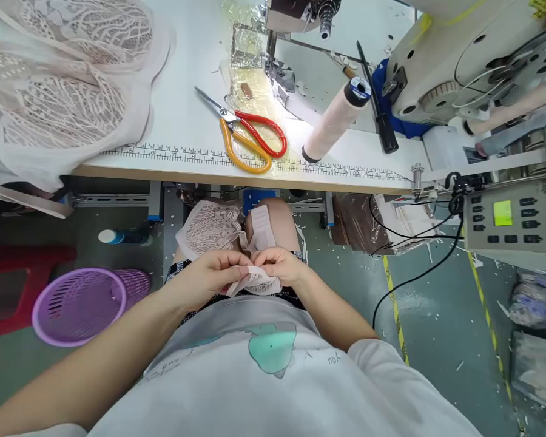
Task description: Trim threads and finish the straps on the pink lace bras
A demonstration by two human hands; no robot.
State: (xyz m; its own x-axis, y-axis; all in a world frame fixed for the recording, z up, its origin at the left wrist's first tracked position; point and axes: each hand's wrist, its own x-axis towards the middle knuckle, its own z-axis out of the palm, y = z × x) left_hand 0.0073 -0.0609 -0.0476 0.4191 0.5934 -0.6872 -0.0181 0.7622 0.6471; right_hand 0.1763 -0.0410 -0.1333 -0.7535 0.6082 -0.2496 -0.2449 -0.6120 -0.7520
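A pale pink lace bra point(213, 226) lies across my lap, one patterned cup spread over the left thigh and a plain band over the right one. My left hand point(221, 271) pinches a gathered edge of it close to my belly. Right beside it, my right hand point(279, 265) grips the same bunched lace between thumb and fingers. The two hands almost touch, and their fingertips hide part of the fabric. Red-and-yellow handled scissors point(250, 136) rest on the table above my lap, away from both hands.
More lace bras point(64, 91) are heaped at the table's left. A thread cone point(337, 121) and a black screwdriver point(377, 103) sit near the sewing machine point(464, 67). A measuring tape point(182, 153) runs along the front edge. A purple basket point(79, 306) stands on the floor; a control box point(512, 215) hangs right.
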